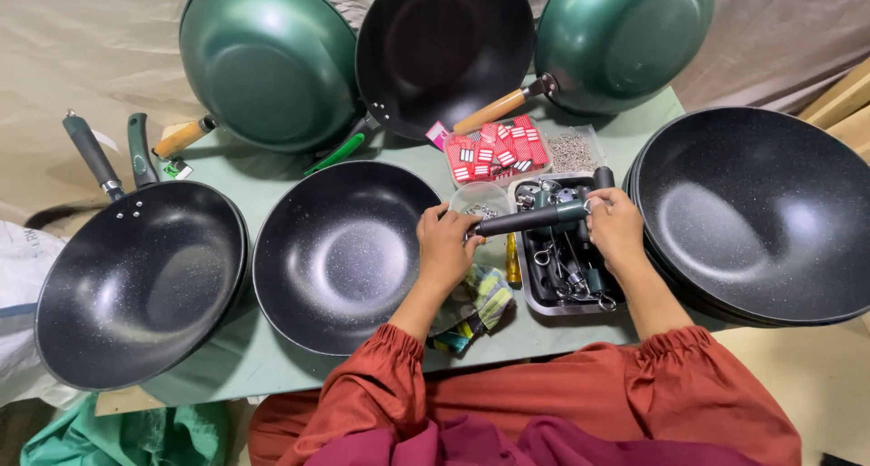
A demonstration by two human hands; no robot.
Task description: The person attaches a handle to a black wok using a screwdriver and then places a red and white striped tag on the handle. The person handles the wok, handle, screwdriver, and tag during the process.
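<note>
- The left hand [446,248] has its fingers curled around the dark end of a pan handle [530,218], gripping it just above the table.
- The right hand [616,230] clasps the other, greenish end of the same handle, fingers wrapped over it, so the piece is held level between both hands.
- The handle hangs over the front edge of a metal tray [544,305], between a handleless black pan [340,253] and the tray's contents.
- Both forearms come up from rust-red sleeves, wrists bent slightly inward, the hands close together and near the middle of the table [272,180].
- Inside the tray lie more dark handles and small metal rings, too jumbled to count.
- Just behind the hands sit a small clear tub [480,199], a clear box of red packets [494,149] and a box of small screws [573,150].
- Under the left wrist lies a folded striped cloth [476,303]; a yellow-handled tool [513,262] rests beside it, partly hidden by the hand.
- At the right, a stack of black pans [757,217] crowds the tray's far side; I cannot tell how many are in it.
- At the left stands one black pan with a handle [140,280], and another loose green handle [139,149] lies by it.
- Along the back lean three pans: two showing green undersides [267,63] and one black inside [444,49].
</note>
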